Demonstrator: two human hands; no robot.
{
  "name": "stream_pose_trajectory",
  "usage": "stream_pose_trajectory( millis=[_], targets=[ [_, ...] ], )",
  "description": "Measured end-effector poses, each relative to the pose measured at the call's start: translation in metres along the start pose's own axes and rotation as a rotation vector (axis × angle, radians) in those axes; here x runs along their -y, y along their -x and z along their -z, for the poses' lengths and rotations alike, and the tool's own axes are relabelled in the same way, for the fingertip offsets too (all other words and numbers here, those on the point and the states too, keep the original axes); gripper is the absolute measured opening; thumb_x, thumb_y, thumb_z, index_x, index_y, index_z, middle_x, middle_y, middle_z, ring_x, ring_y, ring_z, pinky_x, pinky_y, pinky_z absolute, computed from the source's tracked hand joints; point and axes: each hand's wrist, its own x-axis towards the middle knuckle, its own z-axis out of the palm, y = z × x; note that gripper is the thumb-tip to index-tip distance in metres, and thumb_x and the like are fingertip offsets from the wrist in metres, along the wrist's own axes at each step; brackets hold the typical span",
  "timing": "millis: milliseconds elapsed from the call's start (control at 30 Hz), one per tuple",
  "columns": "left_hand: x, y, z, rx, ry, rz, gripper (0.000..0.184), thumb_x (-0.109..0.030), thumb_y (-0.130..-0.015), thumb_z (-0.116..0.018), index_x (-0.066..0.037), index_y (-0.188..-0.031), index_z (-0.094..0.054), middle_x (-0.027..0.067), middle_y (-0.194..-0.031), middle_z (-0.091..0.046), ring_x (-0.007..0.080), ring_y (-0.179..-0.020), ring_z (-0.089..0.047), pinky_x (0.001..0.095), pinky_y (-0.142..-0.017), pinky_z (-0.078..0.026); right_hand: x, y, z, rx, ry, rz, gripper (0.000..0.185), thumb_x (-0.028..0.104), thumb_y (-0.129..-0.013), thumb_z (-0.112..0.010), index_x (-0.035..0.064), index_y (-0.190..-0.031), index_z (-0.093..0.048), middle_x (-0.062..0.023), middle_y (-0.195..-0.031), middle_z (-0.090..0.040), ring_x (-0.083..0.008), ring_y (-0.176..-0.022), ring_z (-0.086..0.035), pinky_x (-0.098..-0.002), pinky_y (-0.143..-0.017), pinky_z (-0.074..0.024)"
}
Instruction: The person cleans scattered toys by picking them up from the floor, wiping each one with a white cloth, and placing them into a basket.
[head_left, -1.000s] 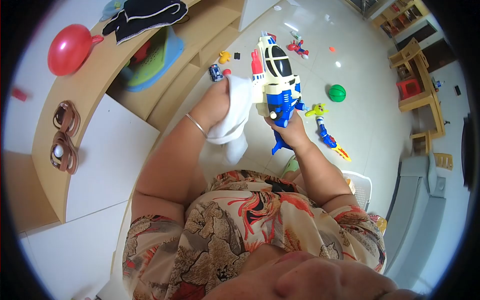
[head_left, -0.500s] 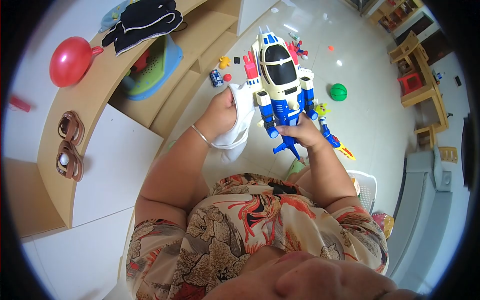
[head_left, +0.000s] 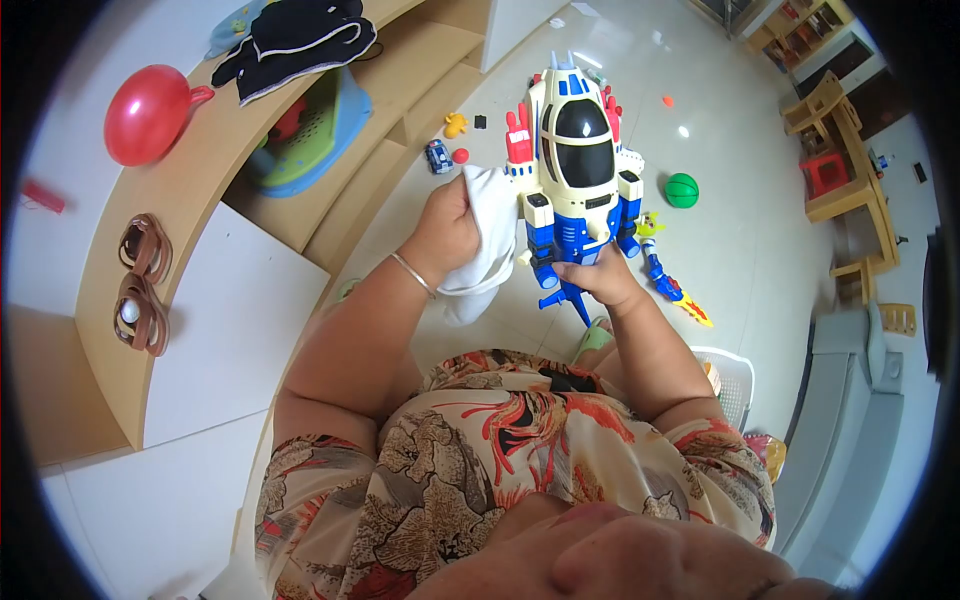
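A white cloth (head_left: 485, 240) hangs from my left hand (head_left: 447, 225), which is closed on it at the left side of the toy. My right hand (head_left: 603, 275) grips the lower end of a large white and blue toy robot (head_left: 575, 150), thumb across its blue part. Two dark windows on the toy face up toward me, and its red hands stick up at both sides. The cloth lies against the toy's left edge; whether it presses there cannot be made out.
On the floor are a green ball (head_left: 681, 190), a toy sword (head_left: 680, 295), a small blue car (head_left: 438, 156) and a yellow toy (head_left: 455, 125). A wooden cabinet (head_left: 200, 190) at the left bears sandals (head_left: 143, 290), a red balloon (head_left: 147, 115) and dark clothing (head_left: 300, 45).
Compared with a second ago, the toy has turned so that its windowed face points more toward me, and it has shifted slightly right. The cloth stays in my left hand.
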Motion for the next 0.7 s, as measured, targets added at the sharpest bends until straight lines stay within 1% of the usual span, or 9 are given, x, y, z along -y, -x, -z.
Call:
stream_pose_trajectory(
  millis=[133,200,233,333,433,500,567,633,700],
  targets=[
    [0.013,-0.004,-0.003,-0.044,-0.095,-0.121,0.021,-0.008,-0.087,-0.053,0.000,-0.105,-0.054,0.0117,-0.094,-0.065,0.0180,-0.087,-0.063,0.0303,-0.075,-0.049,-0.006,0.000,-0.001,0.019,-0.159,-0.122,0.037,0.007,-0.066,-0.068,0.0012,-0.101,-0.056,-0.0084,-0.084,-0.061,-0.0157,-0.068,-0.059,-0.0275,-0.062,-0.0496],
    [0.013,-0.004,-0.001,-0.074,-0.291,-0.177,0.018,-0.010,-0.087,-0.051,0.001,-0.101,-0.054,0.0152,-0.092,-0.065,0.0225,-0.087,-0.064,0.0316,-0.074,-0.049,-0.004,0.002,-0.007,0.022,-0.228,-0.154,0.035,0.007,-0.066,-0.068,0.0015,-0.098,-0.057,-0.0080,-0.082,-0.060,-0.0157,-0.067,-0.059,-0.0273,-0.062,-0.0494],
    [0.013,-0.003,0.000,-0.076,-0.291,-0.178,0.018,-0.010,-0.087,-0.051,0.001,-0.101,-0.054,0.0152,-0.092,-0.065,0.0225,-0.087,-0.064,0.0316,-0.074,-0.049,-0.003,0.002,-0.009,0.023,-0.295,-0.183,0.032,0.007,-0.066,-0.068,0.0018,-0.096,-0.057,-0.0077,-0.080,-0.060,-0.0158,-0.067,-0.059,-0.0271,-0.061,-0.0492],
    [0.013,-0.003,0.002,-0.146,-0.480,-0.174,0.019,-0.009,-0.088,-0.049,0.001,-0.103,-0.055,0.0178,-0.091,-0.065,0.0263,-0.085,-0.065,0.0323,-0.074,-0.049,0.002,0.003,-0.009,0.040,-0.284,-0.212,0.031,0.007,-0.066,-0.067,0.0020,-0.095,-0.057,-0.0075,-0.079,-0.059,-0.0161,-0.066,-0.058,-0.0275,-0.060,-0.0492],
    [0.013,-0.005,0.003,-0.219,-0.294,-0.106,0.020,-0.009,-0.089,-0.048,0.001,-0.104,-0.056,0.0144,-0.089,-0.065,0.0218,-0.082,-0.065,0.0314,-0.072,-0.050,-0.003,0.000,-0.008,0.058,-0.230,-0.160,0.034,0.007,-0.066,-0.067,0.0018,-0.097,-0.056,-0.0081,-0.080,-0.059,-0.0165,-0.066,-0.059,-0.0278,-0.060,-0.0493],
    [0.003,-0.004,0.006,-0.206,-0.115,0.097,0.023,-0.013,-0.091,-0.049,-0.001,-0.108,-0.058,0.0054,-0.093,-0.064,0.0118,-0.080,-0.061,0.0246,-0.070,-0.049,-0.006,0.000,-0.008,0.059,-0.231,-0.147,0.034,0.007,-0.066,-0.067,0.0019,-0.097,-0.056,-0.0082,-0.080,-0.059,-0.0165,-0.066,-0.058,-0.0278,-0.060,-0.0493],
    [-0.001,-0.004,0.007,-0.247,-0.005,0.126,0.022,-0.012,-0.090,-0.049,-0.002,-0.107,-0.059,0.0051,-0.092,-0.064,0.0116,-0.080,-0.060,0.0245,-0.069,-0.049,-0.007,0.001,-0.007,0.060,-0.234,-0.135,0.034,0.007,-0.066,-0.067,0.0020,-0.097,-0.056,-0.0083,-0.080,-0.059,-0.0165,-0.066,-0.058,-0.0278,-0.060,-0.0493],
    [-0.007,-0.005,0.010,-0.287,0.106,0.157,0.021,-0.012,-0.090,-0.050,-0.002,-0.106,-0.059,0.0049,-0.091,-0.064,0.0114,-0.079,-0.060,0.0245,-0.067,-0.049,-0.007,0.003,-0.005,0.093,-0.296,-0.218,0.050,0.012,-0.064,-0.066,0.0027,-0.111,-0.053,-0.0081,-0.091,-0.061,-0.0161,-0.072,-0.059,-0.0284,-0.064,-0.0510],
    [-0.016,-0.007,0.014,-0.395,0.214,0.157,0.019,-0.011,-0.089,-0.051,-0.002,-0.103,-0.060,0.0042,-0.089,-0.063,0.0116,-0.078,-0.060,0.0253,-0.067,-0.050,-0.006,0.003,-0.005,0.077,-0.308,-0.232,0.047,0.011,-0.065,-0.066,0.0026,-0.110,-0.054,-0.0079,-0.090,-0.060,-0.0157,-0.071,-0.059,-0.0278,-0.064,-0.0508]
  ],
)
